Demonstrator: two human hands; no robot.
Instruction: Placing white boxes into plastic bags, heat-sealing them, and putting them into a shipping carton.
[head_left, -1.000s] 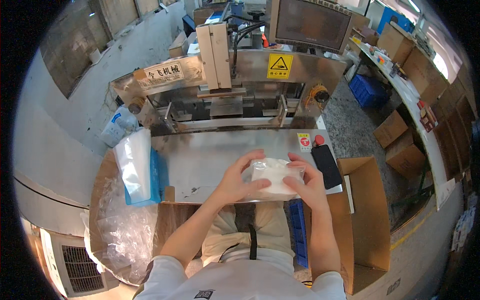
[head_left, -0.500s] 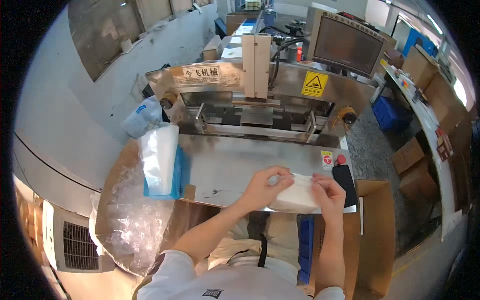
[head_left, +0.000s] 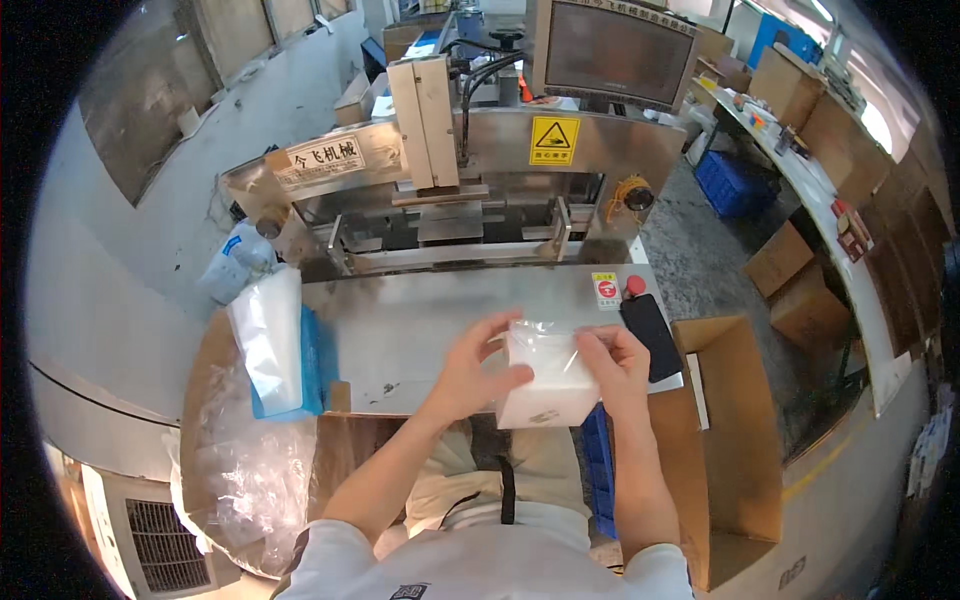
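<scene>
In the head view, crumpled clear plastic (head_left: 262,465) is held in the large carton (head_left: 203,375) at the left, and clear bags (head_left: 268,340) are stacked at the blue box (head_left: 313,365). An open carton (head_left: 745,480) is placed at the right. Bare steel is offered by the worktop (head_left: 390,320) between the blue box and the left hand (head_left: 468,372). Over the worktop's front edge, the white packet (head_left: 545,385), block-shaped, glossily wrapped and grey-marked on its near face, is gripped between the left hand and the right hand (head_left: 622,372).
</scene>
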